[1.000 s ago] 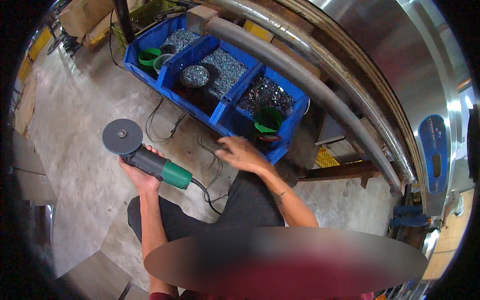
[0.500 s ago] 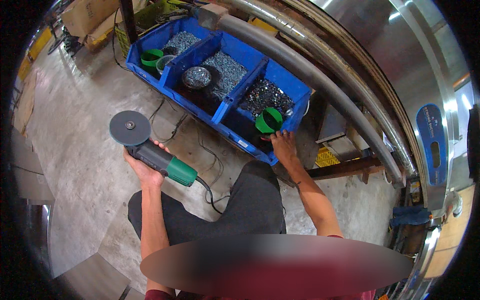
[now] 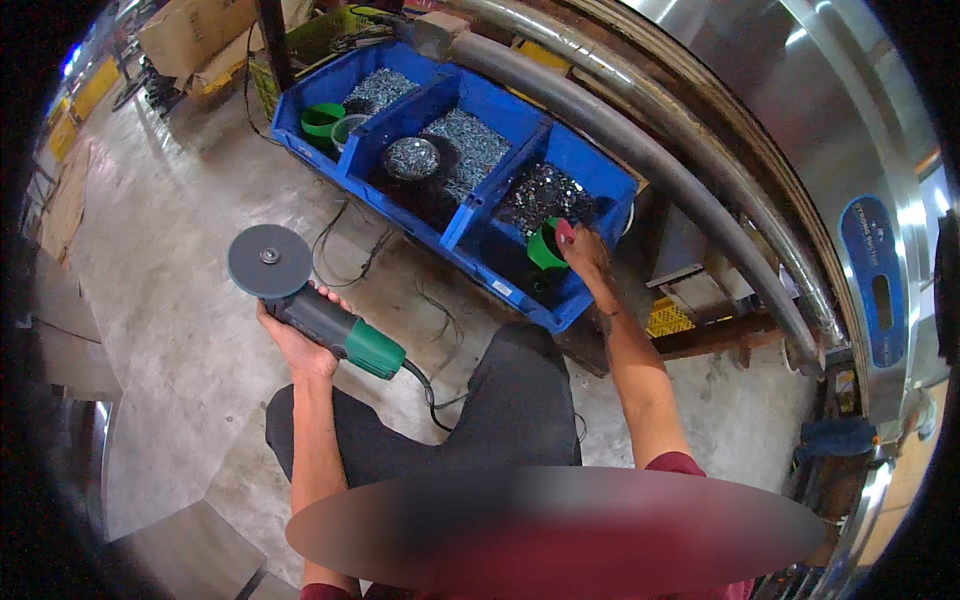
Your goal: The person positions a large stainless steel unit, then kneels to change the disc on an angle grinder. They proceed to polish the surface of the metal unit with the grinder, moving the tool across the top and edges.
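Observation:
An angle grinder (image 3: 322,322) with a dark green rear body is gripped in my left hand (image 3: 303,345), its round grey disc facing up and its cable trailing toward my legs. My right hand (image 3: 590,257) reaches into the right compartment of a blue plastic bin (image 3: 470,262). Between its fingers is a small red piece whose kind I cannot make out. That piece is close beside a green cup (image 3: 543,246); whether they touch is unclear. Small dark and shiny metal parts (image 3: 545,195) lie heaped behind the cup.
The bin's other compartments hold grey metal fasteners (image 3: 468,150), a filled round bowl (image 3: 412,158) and another green cup (image 3: 321,119). Thick metal pipes (image 3: 640,150) run behind them. Black cables (image 3: 350,245) lie on the concrete floor. A cardboard box (image 3: 195,35) stands at the far left.
My right hand has moved from the bin's front edge up and inward beside the green cup, with the red piece now raised. The left hand still holds the grinder; the view has shifted slightly.

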Demonstrator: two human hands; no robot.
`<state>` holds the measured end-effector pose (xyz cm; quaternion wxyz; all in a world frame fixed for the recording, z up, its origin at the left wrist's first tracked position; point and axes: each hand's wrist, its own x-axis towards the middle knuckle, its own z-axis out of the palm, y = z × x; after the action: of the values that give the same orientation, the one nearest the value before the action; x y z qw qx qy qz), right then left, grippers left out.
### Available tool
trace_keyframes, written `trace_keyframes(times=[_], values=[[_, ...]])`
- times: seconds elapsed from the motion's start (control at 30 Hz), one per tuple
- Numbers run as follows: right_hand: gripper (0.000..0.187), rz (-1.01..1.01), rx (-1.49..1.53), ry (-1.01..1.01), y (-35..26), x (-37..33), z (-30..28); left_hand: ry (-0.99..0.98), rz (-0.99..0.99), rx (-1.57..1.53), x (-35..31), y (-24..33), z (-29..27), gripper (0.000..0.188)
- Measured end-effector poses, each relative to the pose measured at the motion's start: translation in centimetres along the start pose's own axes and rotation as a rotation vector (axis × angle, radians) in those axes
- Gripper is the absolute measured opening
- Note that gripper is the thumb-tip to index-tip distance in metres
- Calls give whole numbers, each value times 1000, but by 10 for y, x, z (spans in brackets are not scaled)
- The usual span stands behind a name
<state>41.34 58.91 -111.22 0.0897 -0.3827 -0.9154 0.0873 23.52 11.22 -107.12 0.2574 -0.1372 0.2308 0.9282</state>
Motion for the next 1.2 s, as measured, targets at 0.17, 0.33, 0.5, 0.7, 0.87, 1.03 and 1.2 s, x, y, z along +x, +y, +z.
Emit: trace_keyframes(times=[0.17,0.33,0.5,0.7,0.87,1.03,1.2], values=[[32,-30,31,-32,17,-2,16,-45,17,20,-2,0,-4,78],[32,16,38,-62,17,0,13,-22,7,11,-4,0,-1,75],[29,37,-25,6,8,-1,5,-7,-5,13,-1,-2,2,74],[31,-34,-49,160,-10,-14,-10,-29,-44,15,4,-4,-3,79],[25,-129,193,217,-79,-35,-22,-66,-95,14,11,-4,-8,87],[32,-458,529,76,-178,-73,-34,-86,-149,-28,12,-3,-3,92],[35,-361,789,-122,-253,-93,-11,-185,-126,35,10,-7,0,88]])
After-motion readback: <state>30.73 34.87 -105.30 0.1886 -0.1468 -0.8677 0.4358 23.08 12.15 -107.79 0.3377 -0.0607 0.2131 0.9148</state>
